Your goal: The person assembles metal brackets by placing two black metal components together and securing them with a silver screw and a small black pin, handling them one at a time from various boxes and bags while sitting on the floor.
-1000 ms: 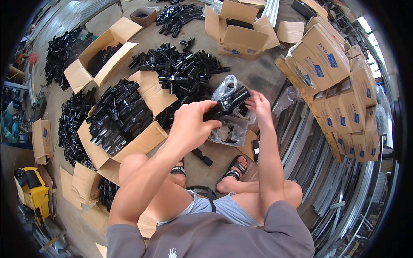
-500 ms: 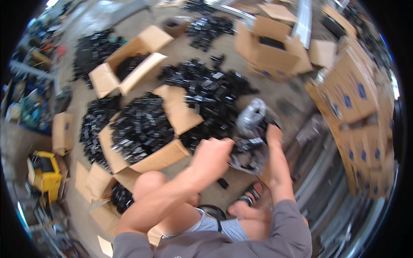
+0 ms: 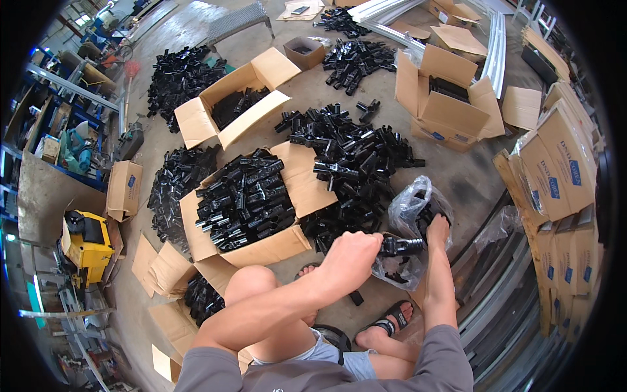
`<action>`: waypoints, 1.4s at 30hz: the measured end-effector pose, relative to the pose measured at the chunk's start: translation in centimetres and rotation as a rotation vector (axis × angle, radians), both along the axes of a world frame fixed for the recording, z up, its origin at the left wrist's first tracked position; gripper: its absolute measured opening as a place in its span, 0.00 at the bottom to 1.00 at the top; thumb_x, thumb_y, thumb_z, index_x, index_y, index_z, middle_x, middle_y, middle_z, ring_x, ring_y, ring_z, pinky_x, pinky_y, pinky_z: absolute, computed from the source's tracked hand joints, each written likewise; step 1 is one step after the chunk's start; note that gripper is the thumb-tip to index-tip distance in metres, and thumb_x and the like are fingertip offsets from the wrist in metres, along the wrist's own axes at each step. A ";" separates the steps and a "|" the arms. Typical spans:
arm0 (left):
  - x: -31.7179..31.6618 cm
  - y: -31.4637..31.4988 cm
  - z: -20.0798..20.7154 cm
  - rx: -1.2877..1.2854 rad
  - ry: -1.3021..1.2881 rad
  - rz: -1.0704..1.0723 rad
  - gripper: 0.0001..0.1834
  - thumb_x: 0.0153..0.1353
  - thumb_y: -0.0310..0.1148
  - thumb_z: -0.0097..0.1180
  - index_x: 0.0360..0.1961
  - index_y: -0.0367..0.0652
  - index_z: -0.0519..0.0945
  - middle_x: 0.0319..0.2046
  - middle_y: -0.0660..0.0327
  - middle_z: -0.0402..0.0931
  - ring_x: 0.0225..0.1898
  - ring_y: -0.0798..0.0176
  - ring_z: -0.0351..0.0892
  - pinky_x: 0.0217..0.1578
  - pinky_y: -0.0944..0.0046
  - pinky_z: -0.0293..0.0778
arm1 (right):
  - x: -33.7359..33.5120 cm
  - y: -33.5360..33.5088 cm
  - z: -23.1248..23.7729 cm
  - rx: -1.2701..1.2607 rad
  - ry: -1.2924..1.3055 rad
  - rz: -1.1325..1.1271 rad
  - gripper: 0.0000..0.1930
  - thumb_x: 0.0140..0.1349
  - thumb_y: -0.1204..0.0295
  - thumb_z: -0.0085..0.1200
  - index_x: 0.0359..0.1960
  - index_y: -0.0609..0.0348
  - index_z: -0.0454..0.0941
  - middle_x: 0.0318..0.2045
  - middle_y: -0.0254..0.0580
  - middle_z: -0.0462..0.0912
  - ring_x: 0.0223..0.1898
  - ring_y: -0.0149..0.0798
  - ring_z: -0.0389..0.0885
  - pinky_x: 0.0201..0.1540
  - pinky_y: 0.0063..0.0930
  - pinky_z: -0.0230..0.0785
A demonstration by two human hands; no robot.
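Observation:
My left hand [image 3: 353,262] is closed around a black pipe joint [image 3: 401,246], whose ribbed end sticks out to the right. Farther right, my right hand [image 3: 438,231] reaches down at a clear plastic bag [image 3: 409,204] with black parts inside. Its fingers are curled and partly hidden against the dark parts, so what they grip is unclear. A second clear bag [image 3: 406,274] lies below the held joint with some black pieces in it. Left of my hands, an open carton [image 3: 271,243] is filled with stacked black pipe joints [image 3: 245,199].
A loose heap of black joints [image 3: 359,150] lies beyond my hands. Open cartons [image 3: 450,124] stand farther back, with more heaps between them. Long metal profiles [image 3: 499,287] and stacked flat cartons [image 3: 555,173] line the right side. A yellow machine [image 3: 89,248] stands left.
The view has shifted, and the scene sits farther right and lower. My left hand still holds its joint near the bags; my right hand stays at the upper bag.

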State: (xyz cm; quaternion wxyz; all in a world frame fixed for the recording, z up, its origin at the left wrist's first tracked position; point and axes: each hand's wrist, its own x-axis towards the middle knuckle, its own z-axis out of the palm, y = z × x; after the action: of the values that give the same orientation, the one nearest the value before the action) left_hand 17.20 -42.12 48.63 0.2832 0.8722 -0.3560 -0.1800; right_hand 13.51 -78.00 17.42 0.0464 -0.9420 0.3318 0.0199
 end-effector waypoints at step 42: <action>-2.6 4.2 2.1 -0.123 -0.223 0.034 0.07 0.52 0.19 0.62 0.33 0.34 0.81 0.30 0.44 0.84 0.36 0.40 0.87 0.38 0.47 0.84 | -5.0 19.8 36.4 0.123 -0.420 0.972 0.05 0.57 0.75 0.68 0.34 0.59 0.85 0.32 0.39 0.86 0.38 0.45 0.82 0.45 0.37 0.75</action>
State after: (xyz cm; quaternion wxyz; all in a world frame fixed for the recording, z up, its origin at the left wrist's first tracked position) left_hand 14.58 -37.88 50.71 0.2978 0.8737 -0.3807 -0.0551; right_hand 8.47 -58.18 53.77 0.1522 -0.9664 -0.1611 -0.1303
